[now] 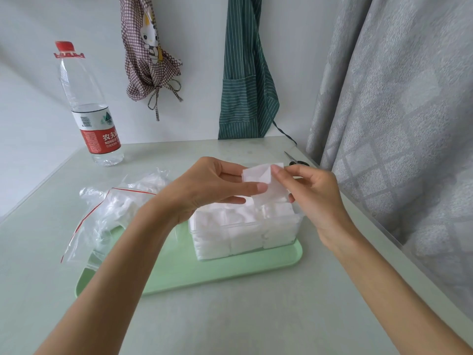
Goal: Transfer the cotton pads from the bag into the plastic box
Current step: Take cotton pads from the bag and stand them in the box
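L→R: clear plastic water bottle w/ red label (96, 116) upright at far-left of pale table (230, 316), well apart from the work. Crumpled clear zip bag w/ red seal strip (107, 211) lies open, overlapping left edge of mint-green tray (204, 267). Left hand (204, 190) and right hand (314, 198) both pinch one white square cotton pad (261, 180) above clear plastic box (245, 231) (packed w/ pads to the rim). Box sits on tray's right part. Scissors (297, 161) near table's right edge. Near table bare.
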### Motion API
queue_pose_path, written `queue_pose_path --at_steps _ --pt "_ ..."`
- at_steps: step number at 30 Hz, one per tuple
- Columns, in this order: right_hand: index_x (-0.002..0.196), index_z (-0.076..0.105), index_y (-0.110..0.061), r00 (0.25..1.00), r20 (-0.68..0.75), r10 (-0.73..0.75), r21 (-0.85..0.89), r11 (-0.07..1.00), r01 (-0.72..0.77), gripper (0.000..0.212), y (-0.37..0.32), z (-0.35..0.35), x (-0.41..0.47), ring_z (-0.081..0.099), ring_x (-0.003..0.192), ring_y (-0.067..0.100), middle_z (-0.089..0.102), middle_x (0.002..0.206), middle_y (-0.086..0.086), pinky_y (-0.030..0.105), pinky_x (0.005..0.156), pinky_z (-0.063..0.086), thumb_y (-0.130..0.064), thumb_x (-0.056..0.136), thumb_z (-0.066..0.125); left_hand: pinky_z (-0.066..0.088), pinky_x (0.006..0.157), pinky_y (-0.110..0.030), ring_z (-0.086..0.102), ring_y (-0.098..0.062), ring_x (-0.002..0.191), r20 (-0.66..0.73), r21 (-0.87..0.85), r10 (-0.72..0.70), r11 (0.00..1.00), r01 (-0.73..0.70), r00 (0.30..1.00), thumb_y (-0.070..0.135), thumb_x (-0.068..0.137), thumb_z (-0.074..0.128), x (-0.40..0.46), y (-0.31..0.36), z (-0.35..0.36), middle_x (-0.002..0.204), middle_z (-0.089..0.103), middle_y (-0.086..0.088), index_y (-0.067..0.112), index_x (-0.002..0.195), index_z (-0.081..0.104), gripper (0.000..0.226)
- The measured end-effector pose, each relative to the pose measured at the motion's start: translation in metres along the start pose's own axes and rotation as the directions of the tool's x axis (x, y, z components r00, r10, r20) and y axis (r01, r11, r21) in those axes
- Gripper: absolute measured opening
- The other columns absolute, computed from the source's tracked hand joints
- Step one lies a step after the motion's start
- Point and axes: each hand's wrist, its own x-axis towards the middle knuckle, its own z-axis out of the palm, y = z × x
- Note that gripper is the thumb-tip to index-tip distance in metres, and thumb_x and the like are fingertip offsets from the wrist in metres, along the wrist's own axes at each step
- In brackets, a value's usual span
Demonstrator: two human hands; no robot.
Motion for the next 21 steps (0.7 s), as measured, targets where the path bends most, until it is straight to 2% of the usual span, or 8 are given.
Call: queue_pose_path --at_steps 3,5,8,12,17,21 --pt "0.073 0.071 -0.021 0.999 -0.04 -0.032 -0.053 0.998 0.03 0.017 0.003 0.005 0.0 0.049 0.049 -0.004 0.055 0.047 -0.021 0.008 0.052 0.035 -0.035 0.081 0.071 0.057 0.08 -0.023 0.07 -0.005 0.085 -0.026 0.021 -0.028 0.999 0.029 0.999 0.032 0.064 0.079 0.002 0.0 0.004 0.089 0.075 0.0 0.01 0.099 0.073 0.042" --pt "0.072 0.07 -0.021 0.998 -0.049 -0.032 -0.072 0.997 0.029 0.018 0.007 0.007 0.002 0.049 0.05 -0.003 0.054 0.047 -0.021 0.01 0.054 0.035 -0.037 0.081 0.071 0.057 0.081 -0.024 0.07 -0.006 0.086 -0.027 0.023 -0.03 0.999 0.03 0.999 0.03 0.073 0.075 0.004 -0.002 0.004 0.089 0.075 0.0 0.01 0.097 0.073 0.031" --pt "0.068 0.069 -0.02 0.998 -0.047 -0.033 -0.086 0.996 0.029 0.022 0.011 0.005 0.004 0.046 0.048 -0.001 0.054 0.047 -0.017 0.013 0.052 0.033 -0.037 0.081 0.071 0.057 0.08 -0.024 0.069 -0.003 0.076 -0.026 0.026 -0.027 0.999 0.028 0.999 0.019 0.085 0.067 0.006 -0.006 0.005 0.081 0.074 0.004 0.014 0.091 0.074 0.01" --pt "0.062 0.065 -0.015 0.999 -0.052 0.001 -0.095 0.995 -0.006 0.031 0.015 0.0 0.011 0.043 0.05 0.001 0.049 0.048 -0.014 0.012 0.051 0.034 -0.039 0.08 0.071 0.057 0.079 -0.025 0.068 -0.003 0.075 -0.01 0.021 -0.054 0.998 0.055 0.998 0.018 0.089 0.063 0.014 -0.01 0.007 0.085 0.074 0.001 0.01 0.095 0.073 0.014" --pt "0.064 0.059 -0.007 1.0 -0.005 0.002 -0.114 0.993 -0.003 0.041 0.018 -0.009 0.017 0.037 0.054 0.01 0.044 0.058 0.002 0.018 0.048 0.029 -0.043 0.08 0.069 0.058 0.077 -0.025 0.068 -0.006 0.076 0.008 0.016 -0.074 0.997 0.073 0.997 0.018 0.091 0.06 0.026 -0.009 0.015 0.086 0.073 0.0 0.007 0.096 0.072 0.017" --pt "0.071 0.069 -0.017 0.99 0.038 -0.138 -0.235 0.961 0.143 0.02 0.021 -0.014 0.025 0.045 0.064 0.007 0.057 0.075 -0.004 0.014 0.061 0.035 -0.034 0.073 0.077 0.058 0.077 -0.025 0.069 -0.008 0.081 0.028 -0.023 -0.099 0.995 0.1 0.995 0.019 0.092 0.06 0.033 -0.009 0.015 0.092 0.074 -0.003 0.007 0.098 0.072 0.019"
